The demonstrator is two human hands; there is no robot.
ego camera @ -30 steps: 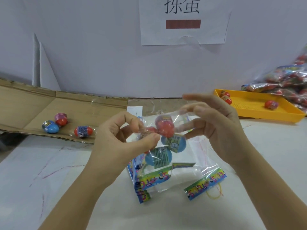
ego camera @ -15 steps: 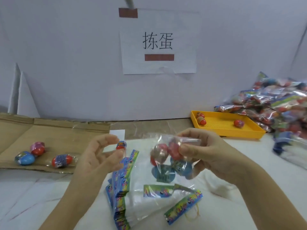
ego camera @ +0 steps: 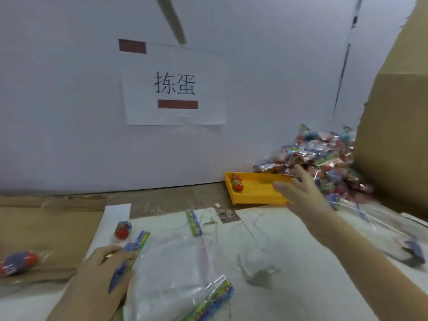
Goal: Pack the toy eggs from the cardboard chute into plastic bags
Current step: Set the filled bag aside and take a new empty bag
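My right hand (ego camera: pixel 301 191) reaches out over the yellow tray (ego camera: pixel 257 195) toward the pile of filled bags (ego camera: pixel 324 156), fingers spread and holding nothing. My left hand (ego camera: pixel 104 265) rests on the coloured header strips of the stack of empty plastic bags (ego camera: pixel 176 274) at the lower middle. One red and blue toy egg (ego camera: pixel 122 230) lies on the table just beyond that hand. Another toy egg (ego camera: pixel 18 262), blurred, lies on the cardboard chute (ego camera: pixel 46 228) at the left edge.
The yellow tray holds two toy eggs (ego camera: pixel 237 184) in its left corner. A tall cardboard box (ego camera: pixel 393 112) stands at the right behind the pile. A blurred filled bag (ego camera: pixel 412 251) lies on the table at the far right. A paper sign (ego camera: pixel 174 86) hangs on the white wall.
My right hand let go of the filled bag of eggs and stretched toward the pile at the right. My left hand dropped onto the empty bags. The view swung right and up.
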